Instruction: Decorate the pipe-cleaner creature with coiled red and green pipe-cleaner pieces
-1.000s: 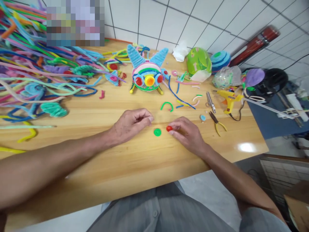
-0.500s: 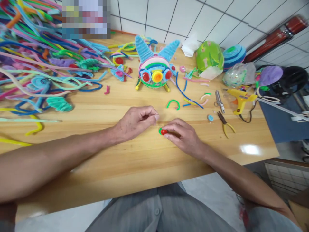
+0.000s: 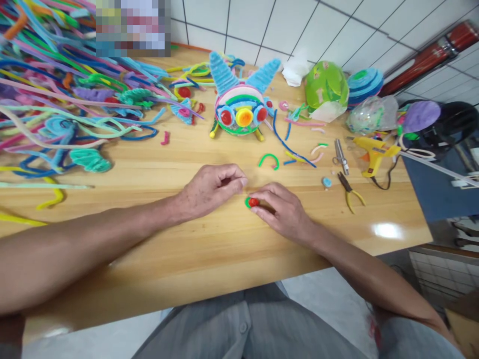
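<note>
Between the thumb and fingers of my right hand (image 3: pixel 282 209) is a small red and green pipe-cleaner coil (image 3: pixel 253 202), held just over the tabletop. My left hand (image 3: pixel 219 187) is close by on the left, thumb and forefinger pinched together; what they hold, if anything, is too small to make out. Behind both hands stands a pipe-cleaner figure (image 3: pixel 241 107) with two blue pointed ears, red and blue round eyes and a yellow nose. A bent green pipe-cleaner piece (image 3: pixel 268 158) lies between the figure and my right hand.
A big heap of coloured pipe cleaners (image 3: pixel 75 99) covers the table's left side. To the right lie pliers (image 3: pixel 350 192), a yellow glue gun (image 3: pixel 376 153), scissors (image 3: pixel 341 157) and a small blue coil (image 3: pixel 327 182). Farther back stands a green rounded container (image 3: pixel 325 89) near the tiled wall.
The red and green coil has turned slightly in my right fingers. My left hand stays in its pinch at the same place. The view has shifted very little.
</note>
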The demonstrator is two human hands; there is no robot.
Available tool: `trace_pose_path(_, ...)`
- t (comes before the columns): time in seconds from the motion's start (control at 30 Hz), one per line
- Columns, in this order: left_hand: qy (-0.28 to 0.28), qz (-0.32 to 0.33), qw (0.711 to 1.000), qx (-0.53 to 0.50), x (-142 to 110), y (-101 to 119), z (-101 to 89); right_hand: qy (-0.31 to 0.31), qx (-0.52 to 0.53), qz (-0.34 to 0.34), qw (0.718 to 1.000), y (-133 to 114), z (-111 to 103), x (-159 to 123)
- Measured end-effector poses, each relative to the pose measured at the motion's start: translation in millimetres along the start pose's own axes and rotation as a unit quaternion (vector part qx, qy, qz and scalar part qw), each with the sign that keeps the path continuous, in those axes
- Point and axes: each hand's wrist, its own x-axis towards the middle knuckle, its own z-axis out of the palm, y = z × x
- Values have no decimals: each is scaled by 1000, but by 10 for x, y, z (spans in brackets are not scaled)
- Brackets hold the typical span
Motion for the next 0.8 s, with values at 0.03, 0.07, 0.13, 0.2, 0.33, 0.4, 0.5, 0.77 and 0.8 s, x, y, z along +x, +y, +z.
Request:
trace_pose_path(0.03, 0, 0, 1000, -1, 2, 1, 1, -4, -1, 3, 1000, 5, 4, 2)
trace_pose_path(0.07, -1, 1, 1000, -1, 3, 1, 1, -8, -2, 6, 1000, 10, 6, 2)
trace_pose_path(0.13, -3, 1, 1000, -2, 5, 3, 0, -14, -9, 10, 1000, 17, 5, 4)
trace_pose_path(0.2, -1, 2, 1000, -2, 2, 6, -1, -17, -17, 12, 1000, 18, 0, 21)
trace_pose_path(0.33, 33, 0, 999, -19, -15, 17, -2, -21, -27, 19, 999, 20, 3, 119)
trace_pose_path(0.4, 56, -9, 998, -33, -22, 22, -2, -18, -31, 14, 999, 34, 23, 178)
trace_pose_path(0.5, 74, -22, 996, -49, -20, 23, 1, -12, -29, 5, 999, 60, 59, 221)
trace_pose_path(0.77, 81, -49, 994, -53, 3, 11, -5, 47, 29, 26, 998, 130, -66, 161)
trace_pose_path(0.8, 78, -54, 994, -49, 2, 10, -8, 57, 36, 38, 997, 141, -108, 158)
